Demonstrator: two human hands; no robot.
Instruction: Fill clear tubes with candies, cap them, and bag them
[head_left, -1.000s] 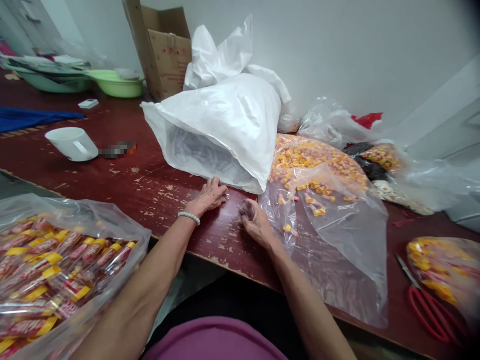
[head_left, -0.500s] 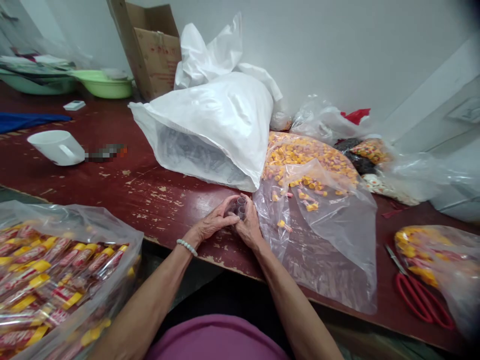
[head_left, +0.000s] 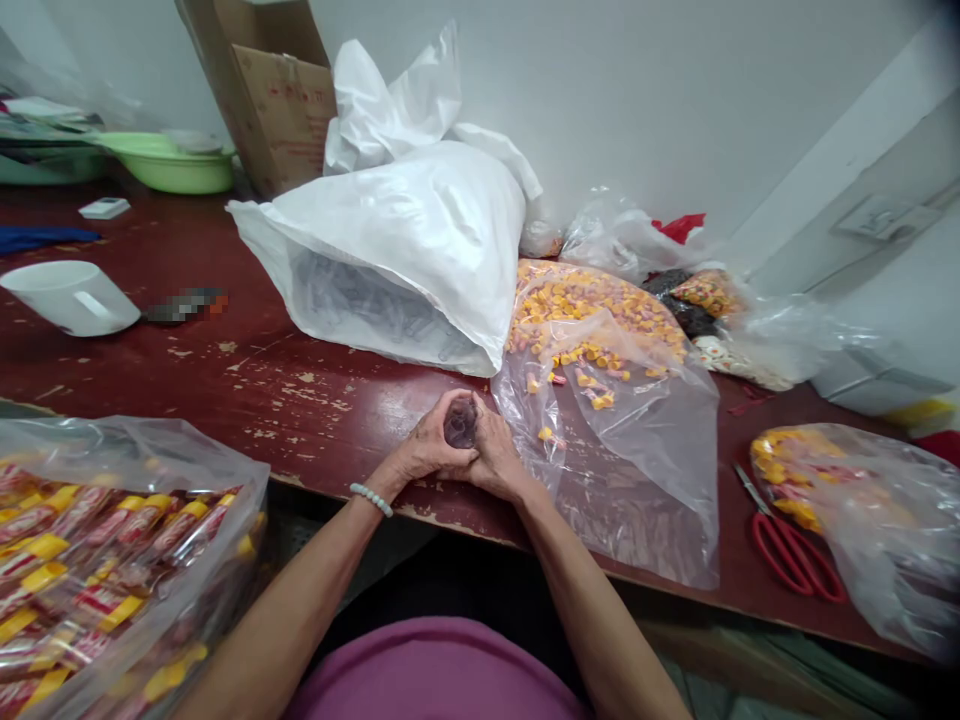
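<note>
My left hand (head_left: 433, 442) and my right hand (head_left: 495, 452) are cupped together at the table's front edge. Between them they hold several clear plastic tubes (head_left: 460, 424), seen end-on with their round openings facing up. Both hands' fingers curl round the bunch, and the fingertips partly hide it. Just behind the hands lies a large white sack (head_left: 442, 235), its mouth towards me, with many clear tubes (head_left: 360, 300) inside. To the right, a heap of yellow caps with pinkish parts (head_left: 600, 305) rests on a clear plastic bag (head_left: 637, 500).
At lower left stands a clear bag of filled, yellow-capped tubes (head_left: 97, 560). Red-handled scissors (head_left: 795, 555) lie at right beside another bag of yellow pieces (head_left: 802, 480). A white mug (head_left: 71, 300), a green basin (head_left: 172, 165) and a cardboard box (head_left: 281, 120) occupy the left and back.
My hands have closed further round the tubes, turning the bunch slightly, and remain together near the table edge. The whole view has shifted, so surroundings appear further left.
</note>
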